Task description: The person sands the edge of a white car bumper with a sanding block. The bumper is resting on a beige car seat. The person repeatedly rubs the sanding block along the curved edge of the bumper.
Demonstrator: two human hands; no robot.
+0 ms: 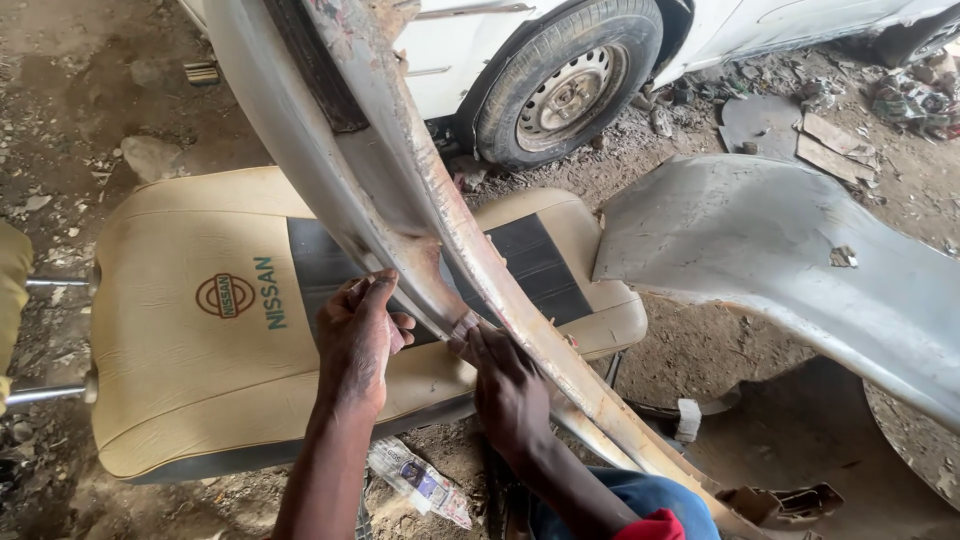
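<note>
A single head-worn camera looks steeply down from close above the ground, facing forward over a tan car seat [200, 330] toward a white car's wheel [568, 82] beyond.

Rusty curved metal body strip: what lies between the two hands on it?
In the head view, only a short pale stretch of the rusty curved metal body strip lies between left hand and right hand.

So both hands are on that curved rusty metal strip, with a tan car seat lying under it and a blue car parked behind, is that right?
Not quite: the car behind is white, not blue, as the head view shows. The rest holds: the left hand and right hand are on the curved rusty strip, and the tan seat lies under it.
</note>
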